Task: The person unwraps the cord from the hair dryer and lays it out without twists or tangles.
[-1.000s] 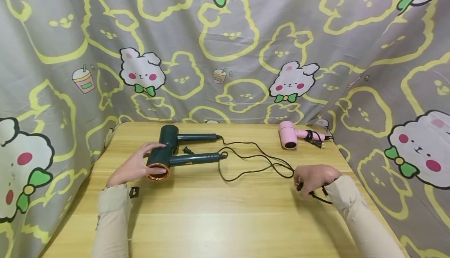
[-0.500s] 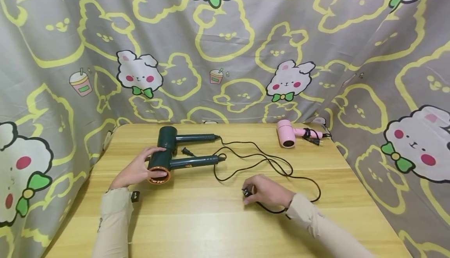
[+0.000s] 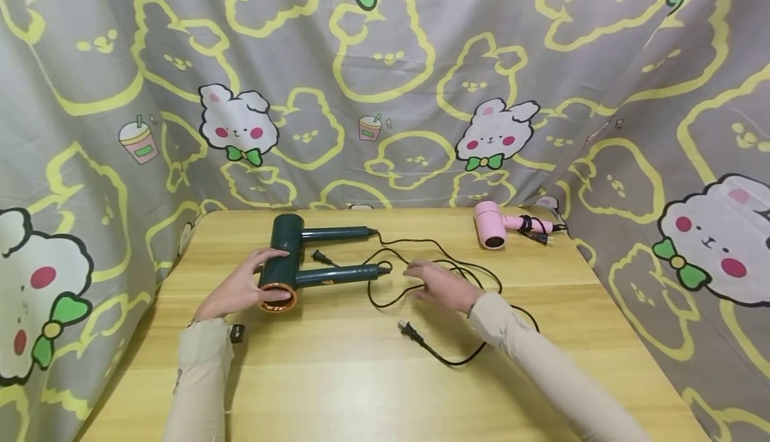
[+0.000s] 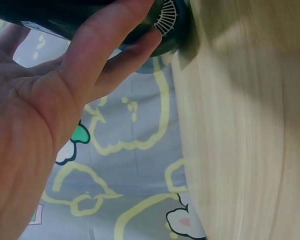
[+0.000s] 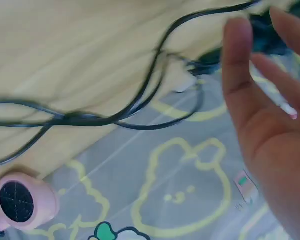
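Observation:
Two dark green hair dryers lie on the table's left side in the head view, handles pointing right. My left hand [image 3: 234, 289] grips the barrel of the nearer hair dryer [image 3: 279, 269], which has a copper-coloured rim, with fingers on top and thumb at the rim. Right behind it lies the farther hair dryer [image 3: 287, 231]. Fingers extended, my right hand [image 3: 448, 286] hovers over the cords and holds nothing. In front of that hand a black plug [image 3: 412, 331] rests on the table. Another plug [image 3: 321, 257] lies between the two handles.
A pink hair dryer [image 3: 490, 229] lies at the back right, its cord wrapped round the handle. Black cords [image 3: 421, 241] loop across the table's middle and right. A patterned curtain [image 3: 385, 87] encloses the back and sides of the wooden table [image 3: 337, 388].
My right hand carried the plug leftward from the right side, set it down and let go, then moved up over the cords. The left hand has stayed on the nearer hair dryer.

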The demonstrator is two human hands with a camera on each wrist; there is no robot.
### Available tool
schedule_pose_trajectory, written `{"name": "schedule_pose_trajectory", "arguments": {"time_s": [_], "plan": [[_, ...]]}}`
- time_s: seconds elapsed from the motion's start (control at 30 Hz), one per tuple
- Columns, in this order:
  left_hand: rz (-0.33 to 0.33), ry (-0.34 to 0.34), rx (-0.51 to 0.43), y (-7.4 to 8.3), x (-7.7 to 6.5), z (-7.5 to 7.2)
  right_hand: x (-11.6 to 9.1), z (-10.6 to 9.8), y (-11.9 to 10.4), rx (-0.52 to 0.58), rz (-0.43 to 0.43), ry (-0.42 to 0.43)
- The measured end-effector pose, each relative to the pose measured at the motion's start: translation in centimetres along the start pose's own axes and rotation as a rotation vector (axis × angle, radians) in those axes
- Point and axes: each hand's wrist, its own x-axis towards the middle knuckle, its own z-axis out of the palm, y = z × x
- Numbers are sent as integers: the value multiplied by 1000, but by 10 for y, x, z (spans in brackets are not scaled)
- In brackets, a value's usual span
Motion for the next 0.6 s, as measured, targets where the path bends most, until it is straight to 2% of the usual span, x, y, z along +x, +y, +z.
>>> {"name": "schedule_pose_trajectory", "arguments": {"time_s": [0.1, 0.2, 0.27, 0.43, 0.5, 0.6], "plan": [[5, 1, 1, 0, 1, -4, 8, 1, 10, -133, 14, 6], [-1, 4, -1, -2, -3, -5, 7, 6, 17, -203, 2, 38], [-2, 8, 3, -2, -4, -7, 9, 8, 19, -241, -41, 45], [-10, 22, 16, 0, -5, -7, 25, 12, 20, -276, -139, 2], [-19, 20, 20, 0, -5, -5, 26, 8, 22, -329, -101, 21], [-27, 21, 25, -2, -6, -4, 22, -6, 30, -405, 21, 73]]}}
